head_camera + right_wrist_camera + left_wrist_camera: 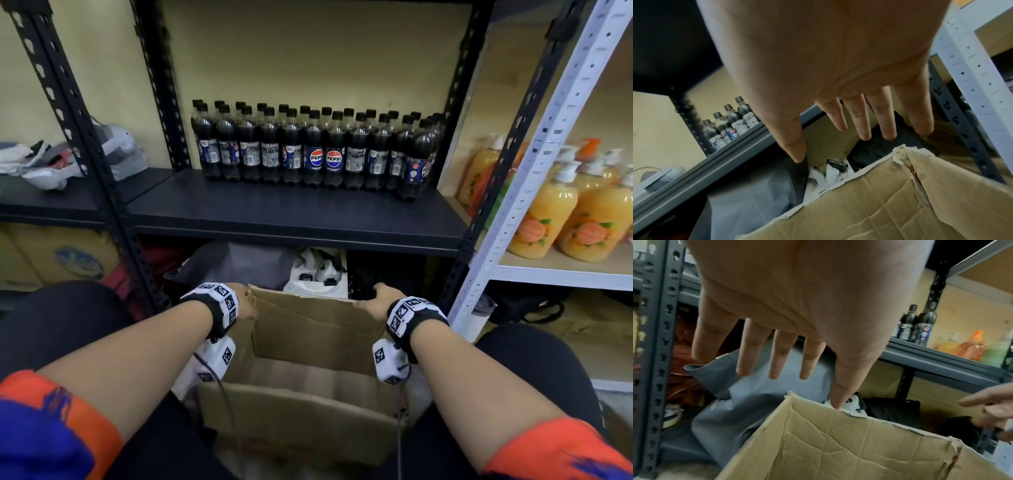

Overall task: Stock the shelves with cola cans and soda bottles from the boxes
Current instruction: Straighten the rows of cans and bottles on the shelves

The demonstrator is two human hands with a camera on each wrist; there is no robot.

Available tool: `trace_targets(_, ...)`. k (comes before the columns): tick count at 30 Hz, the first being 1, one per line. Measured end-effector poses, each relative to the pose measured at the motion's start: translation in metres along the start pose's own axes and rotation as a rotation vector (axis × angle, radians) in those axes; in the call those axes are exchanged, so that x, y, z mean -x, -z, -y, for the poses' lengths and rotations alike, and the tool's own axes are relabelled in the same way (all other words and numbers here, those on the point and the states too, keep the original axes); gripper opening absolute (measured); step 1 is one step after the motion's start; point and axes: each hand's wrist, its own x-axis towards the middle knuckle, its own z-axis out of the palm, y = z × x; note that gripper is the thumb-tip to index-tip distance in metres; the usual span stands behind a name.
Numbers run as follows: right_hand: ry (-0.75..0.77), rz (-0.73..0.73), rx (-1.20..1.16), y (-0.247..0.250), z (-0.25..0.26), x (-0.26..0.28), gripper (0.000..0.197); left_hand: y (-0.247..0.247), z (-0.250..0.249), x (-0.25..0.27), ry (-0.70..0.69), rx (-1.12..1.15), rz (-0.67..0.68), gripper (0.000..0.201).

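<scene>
The black shelf (294,209) ahead of you carries two rows of dark, black-capped soda bottles (313,150), all upright. Below it sits the creased brown box (308,359), flaps up; your left hand (245,303) and right hand (378,299) hover at its far corners, fingers straight and spread.

Black shelf (274,212) carries roughly 2 rows of cola bottles (315,150).

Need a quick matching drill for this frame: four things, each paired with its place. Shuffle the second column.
1. cola bottles
2. cardboard box
3. orange soap bottles
4. left hand

a. white rack, far right
b. far-left corner of the box's upright flap
c. dark middle shelf, in rows
d. on the floor between the knees

Pairs: 1-c, 2-d, 3-a, 4-b
</scene>
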Motion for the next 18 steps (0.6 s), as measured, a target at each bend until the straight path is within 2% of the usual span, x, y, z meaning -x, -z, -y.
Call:
trace_targets(4,-0.087,0.012,-0.029,-0.003,-0.010,-0.011,0.077,0.005,-0.001,-0.011,0.060,-0.001,-0.017,0.067)
trace_targets(6,-0.156,0.008,-0.064,-0.008,-0.013,-0.017,0.081,0.006,-0.003,-0.013,0.062,-0.001,-0.010,0.068)
trace_targets(10,-0.287,-0.037,-0.137,-0.025,-0.023,-0.030,0.105,0.000,0.000,-0.032,0.055,-0.023,0.015,0.068)
trace_targets(12,-0.341,-0.057,-0.166,-0.036,-0.028,-0.041,0.115,-0.006,0.006,-0.050,0.066,-0.032,0.044,0.075)
trace_targets(14,-0.408,-0.030,-0.228,-0.054,-0.040,-0.063,0.128,-0.013,0.012,-0.069,0.083,-0.032,0.079,0.082)
trace_targets(15,-0.441,0.000,-0.245,-0.062,-0.045,-0.069,0.134,-0.017,0.014,-0.078,0.085,-0.034,0.081,0.079)
trace_targets(16,-0.460,0.033,-0.259,-0.067,-0.047,-0.070,0.133,-0.021,0.016,-0.086,0.099,-0.052,0.087,0.072)
trace_targets(18,-0.475,0.071,-0.260,-0.071,-0.044,-0.070,0.108,-0.034,0.024,-0.105,0.119,-0.057,0.105,0.064)
